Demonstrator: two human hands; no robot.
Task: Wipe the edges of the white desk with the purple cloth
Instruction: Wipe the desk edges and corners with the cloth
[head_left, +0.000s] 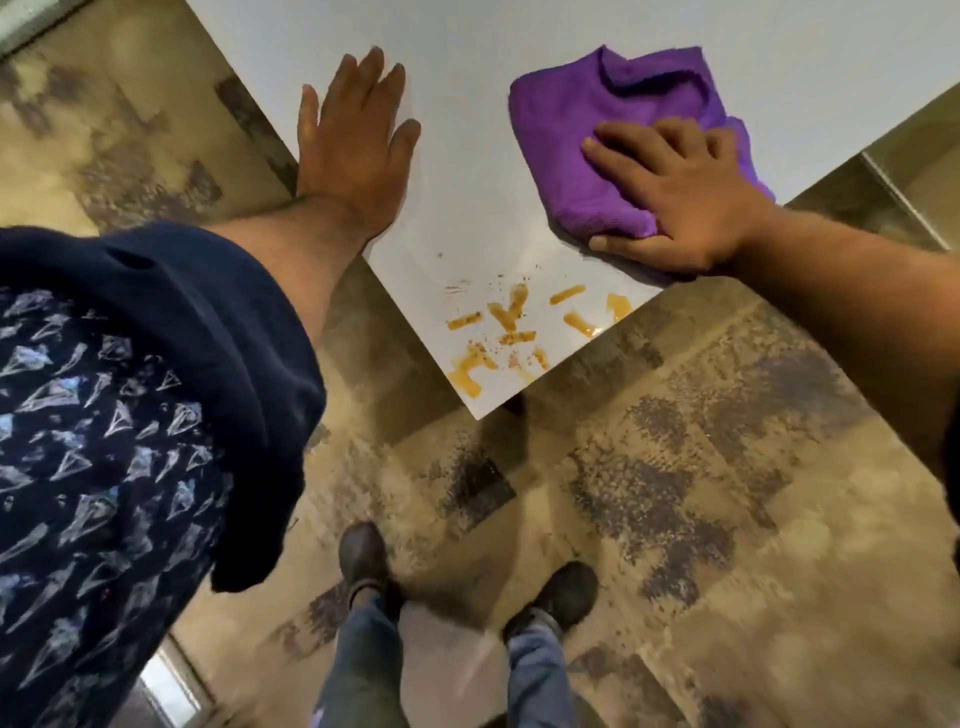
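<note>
Leftmost, a dark blue patterned sleeve (119, 395) is seen filling the lower left of the view, pushed up above a bare forearm that is stretched forward and to the right. The left hand (356, 150) is laid flat, palm down, on the white desk (467, 104) just inside its left edge, with the fingers extended and slightly spread and nothing held beneath them. Nearer the viewer, at the desk's pointed corner, a patch of orange-brown streaks and crumbs (511, 332) is left on the surface, lying between the two hands and closer to the body than either. Further right, the purple cloth (587, 130) is spread in loose folds on the desk top, close to the right edge, with one fold raised at its far side. The right hand (685, 197) is pressed down on the near part of the cloth, its fingers curled over the fabric and the thumb tucked under the near hem, so that the cloth is pinched between thumb and fingers. The right forearm is bare and is extended in from the right edge of the view. Below the desk, a mottled beige and grey carpet (675, 493) is seen, and two dark shoes (363, 558) with blue jeans above them are planted on it.
</note>
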